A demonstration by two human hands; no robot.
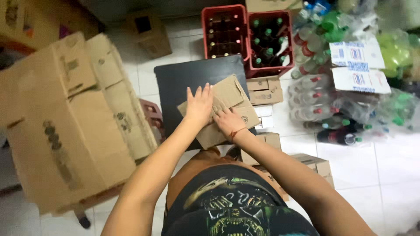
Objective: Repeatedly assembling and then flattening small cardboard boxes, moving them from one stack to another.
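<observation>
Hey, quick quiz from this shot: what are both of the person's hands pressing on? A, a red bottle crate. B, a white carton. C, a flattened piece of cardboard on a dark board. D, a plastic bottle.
C: the left hand and right hand both lie flat on the flattened cardboard, which rests on the dark board.

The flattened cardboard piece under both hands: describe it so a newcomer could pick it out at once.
Start at the two red bottle crates on the white tiled floor; just in front of them is a dark square tabletop. On its near edge lies the flattened cardboard piece, with the left hand and right hand pressed on it. Unlike the boxes around, it is flat and creased.
</observation>
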